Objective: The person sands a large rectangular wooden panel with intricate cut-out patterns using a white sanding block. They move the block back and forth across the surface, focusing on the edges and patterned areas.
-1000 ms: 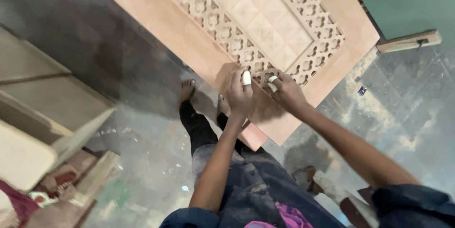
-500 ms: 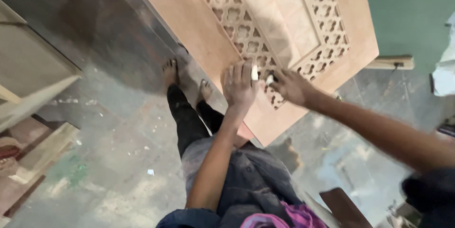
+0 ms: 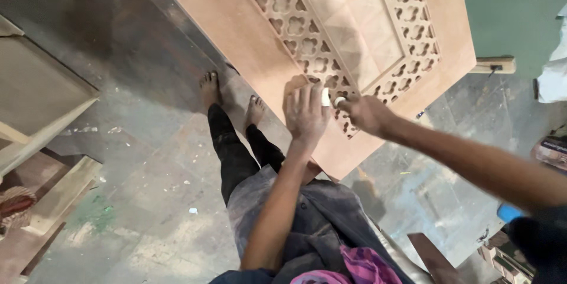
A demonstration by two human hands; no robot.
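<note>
Both hands, left hand (image 3: 306, 114) flat and right hand (image 3: 366, 114) curled, press side by side on the carved wooden panel (image 3: 354, 30).

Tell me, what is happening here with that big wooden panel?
A barefoot person stands on a stained concrete floor and leans over a large pale wooden panel with carved lattice borders. The left hand lies flat on the carved edge, with something small and white by its fingers. The right hand presses on the latticework beside it. Whether either hand grips the white bit is too blurred to tell.
</note>
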